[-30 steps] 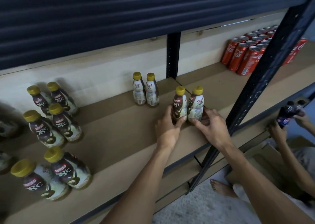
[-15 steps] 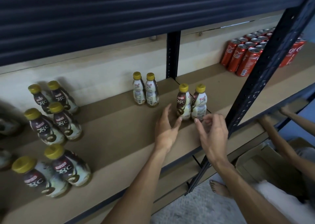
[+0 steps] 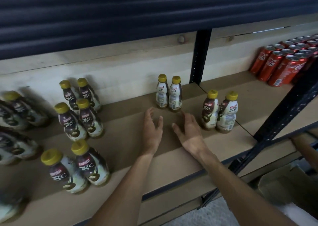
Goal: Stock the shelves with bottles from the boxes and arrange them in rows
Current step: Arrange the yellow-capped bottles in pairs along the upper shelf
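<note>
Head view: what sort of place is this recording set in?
Probably a small shop or stockroom being stocked: a metal-framed shelf holds bottles stood in pairs and red cans in rows, with a shutter behind it and a cardboard box lower down at the right.

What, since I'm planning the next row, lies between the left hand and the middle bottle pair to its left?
Nothing: in the head view only bare shelf board separates the left hand from that bottle pair.

Bottles (image 3: 210,112): yellow-capped, brown/white swirl. Cans (image 3: 282,65) at 2 o'clock: red, silver tops. Shelf (image 3: 129,157) tan; shutter (image 3: 120,10) at 12 navy, ribbed.
</note>
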